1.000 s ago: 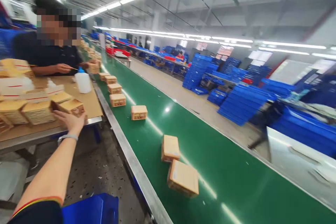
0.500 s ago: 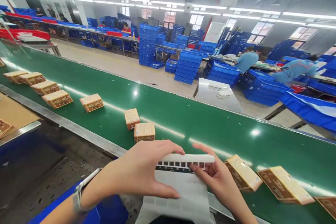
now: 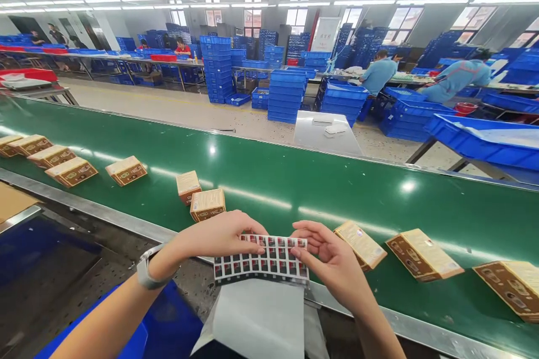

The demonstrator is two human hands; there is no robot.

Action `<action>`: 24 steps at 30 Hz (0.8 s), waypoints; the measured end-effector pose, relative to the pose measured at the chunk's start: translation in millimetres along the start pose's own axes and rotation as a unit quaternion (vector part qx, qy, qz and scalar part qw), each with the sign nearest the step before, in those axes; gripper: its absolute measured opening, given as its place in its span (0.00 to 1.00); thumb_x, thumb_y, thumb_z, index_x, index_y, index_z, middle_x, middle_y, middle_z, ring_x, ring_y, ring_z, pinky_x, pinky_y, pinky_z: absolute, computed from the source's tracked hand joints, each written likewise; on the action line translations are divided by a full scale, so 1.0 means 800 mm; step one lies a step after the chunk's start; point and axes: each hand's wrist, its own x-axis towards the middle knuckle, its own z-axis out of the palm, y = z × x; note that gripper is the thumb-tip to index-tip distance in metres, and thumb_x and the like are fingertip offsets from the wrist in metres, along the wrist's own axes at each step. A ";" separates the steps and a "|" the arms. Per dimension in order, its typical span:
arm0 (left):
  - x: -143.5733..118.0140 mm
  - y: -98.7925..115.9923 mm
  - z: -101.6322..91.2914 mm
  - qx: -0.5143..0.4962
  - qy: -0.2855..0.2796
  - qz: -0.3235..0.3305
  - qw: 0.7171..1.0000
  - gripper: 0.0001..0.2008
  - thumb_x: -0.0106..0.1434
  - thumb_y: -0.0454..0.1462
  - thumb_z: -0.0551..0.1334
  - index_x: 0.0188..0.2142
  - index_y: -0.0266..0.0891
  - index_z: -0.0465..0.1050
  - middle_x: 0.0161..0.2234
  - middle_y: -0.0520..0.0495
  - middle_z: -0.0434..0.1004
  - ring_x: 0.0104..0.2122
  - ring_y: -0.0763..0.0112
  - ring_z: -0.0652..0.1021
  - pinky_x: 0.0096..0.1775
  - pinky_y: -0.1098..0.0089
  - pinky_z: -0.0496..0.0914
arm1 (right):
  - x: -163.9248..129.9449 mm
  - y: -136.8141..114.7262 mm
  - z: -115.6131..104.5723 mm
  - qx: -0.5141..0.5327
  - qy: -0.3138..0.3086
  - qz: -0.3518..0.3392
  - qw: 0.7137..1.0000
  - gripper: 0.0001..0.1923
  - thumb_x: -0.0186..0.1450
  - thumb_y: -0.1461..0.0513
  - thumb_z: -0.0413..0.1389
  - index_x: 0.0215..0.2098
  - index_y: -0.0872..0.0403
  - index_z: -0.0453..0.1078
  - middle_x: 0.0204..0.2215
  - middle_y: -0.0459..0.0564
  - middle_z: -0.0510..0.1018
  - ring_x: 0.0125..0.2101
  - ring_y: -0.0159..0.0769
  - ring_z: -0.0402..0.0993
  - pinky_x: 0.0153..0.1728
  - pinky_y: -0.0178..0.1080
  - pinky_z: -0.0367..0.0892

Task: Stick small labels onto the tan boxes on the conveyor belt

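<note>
A sheet of stickers (image 3: 269, 261), with rows of small red and dark labels on white backing, is spread between my hands above the near edge of the conveyor. My left hand (image 3: 227, 238) pinches its upper left part, thumb on the printed face. At the upper right corner, my right hand (image 3: 326, 255) grips the sheet with its thumb in front; the other fingers are partly hidden behind. Below hangs a plain pale paper sheet (image 3: 261, 314), close to my body. A watch (image 3: 149, 269) is on my left wrist.
Brown and cream boxes lie along the green conveyor belt (image 3: 261, 179), including one box (image 3: 208, 205) beyond my left hand and another box (image 3: 362, 244) beside my right hand. A blue bin (image 3: 168, 320) is at lower left. People work at tables behind blue crate stacks (image 3: 286, 95).
The sticker sheet was curled and seen nearly edge-on; now its printed face is spread toward me. My left hand has closed onto it. The boxes appear shifted left as the view turned.
</note>
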 end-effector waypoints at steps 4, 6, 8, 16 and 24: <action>0.018 0.004 0.039 0.101 0.154 -0.016 0.983 0.13 0.64 0.40 0.66 0.48 0.45 0.75 0.42 0.51 0.82 0.40 0.67 0.80 0.40 0.71 0.71 | -0.001 0.014 0.000 -0.003 0.073 -0.028 0.997 0.17 0.65 0.55 0.62 0.49 0.51 0.69 0.35 0.50 0.80 0.37 0.38 0.79 0.39 0.39 0.77; 0.024 0.009 0.065 0.186 0.208 -0.015 0.960 0.07 0.66 0.40 0.64 0.43 0.43 0.76 0.37 0.51 0.82 0.37 0.66 0.80 0.43 0.67 0.72 | -0.005 0.020 -0.001 -0.007 0.100 -0.020 0.995 0.16 0.66 0.56 0.61 0.49 0.50 0.69 0.35 0.49 0.79 0.37 0.38 0.79 0.39 0.39 0.77; 0.028 0.013 0.088 0.254 0.252 0.002 0.934 0.06 0.69 0.38 0.61 0.42 0.41 0.75 0.36 0.50 0.82 0.38 0.64 0.80 0.49 0.61 0.70 | -0.009 0.023 -0.004 -0.023 0.106 -0.009 0.994 0.15 0.66 0.56 0.61 0.49 0.50 0.70 0.33 0.48 0.79 0.36 0.37 0.79 0.39 0.38 0.77; 0.026 -0.007 0.118 0.076 0.236 0.000 0.969 0.08 0.71 0.37 0.59 0.35 0.42 0.75 0.32 0.55 0.82 0.30 0.72 0.79 0.33 0.71 0.65 | -0.006 0.024 -0.010 -0.025 0.020 0.079 0.996 0.15 0.63 0.55 0.63 0.47 0.51 0.74 0.30 0.46 0.79 0.32 0.36 0.79 0.35 0.37 0.76; 0.014 -0.021 0.098 0.010 0.167 -0.087 0.982 0.09 0.69 0.39 0.60 0.34 0.42 0.77 0.31 0.56 0.83 0.30 0.73 0.79 0.33 0.74 0.63 | 0.011 0.018 -0.015 -0.171 -0.071 0.063 0.981 0.11 0.67 0.55 0.59 0.30 0.51 0.76 0.28 0.46 0.80 0.29 0.35 0.76 0.32 0.34 0.70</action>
